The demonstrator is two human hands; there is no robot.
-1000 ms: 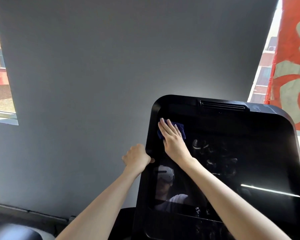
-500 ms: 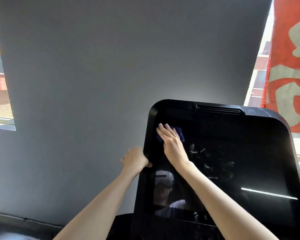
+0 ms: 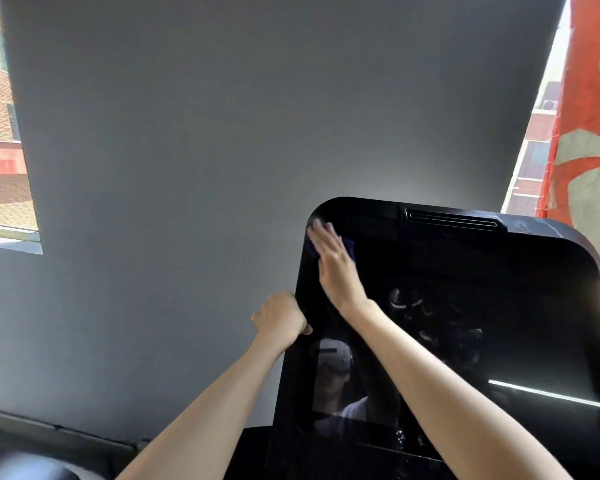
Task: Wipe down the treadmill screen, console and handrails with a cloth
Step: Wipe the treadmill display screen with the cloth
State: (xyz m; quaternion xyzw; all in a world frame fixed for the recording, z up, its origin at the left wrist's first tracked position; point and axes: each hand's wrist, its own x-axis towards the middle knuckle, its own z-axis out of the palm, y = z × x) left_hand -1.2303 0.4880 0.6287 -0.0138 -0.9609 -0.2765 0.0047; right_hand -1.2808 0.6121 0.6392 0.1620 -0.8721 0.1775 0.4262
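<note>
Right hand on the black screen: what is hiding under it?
A dark blue cloth lies under the right hand, pressed flat against the screen. Only its edges peek out beside the fingers; the middle is covered.

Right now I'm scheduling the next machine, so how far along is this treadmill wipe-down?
Done: nothing visibly finished. In hand: the right hand presses a dark blue cloth flat on the top-left corner of the glossy black screen, while the left hand grips its left edge. Left: pale swirl marks mid-screen; console and handrails are out of view.
</note>
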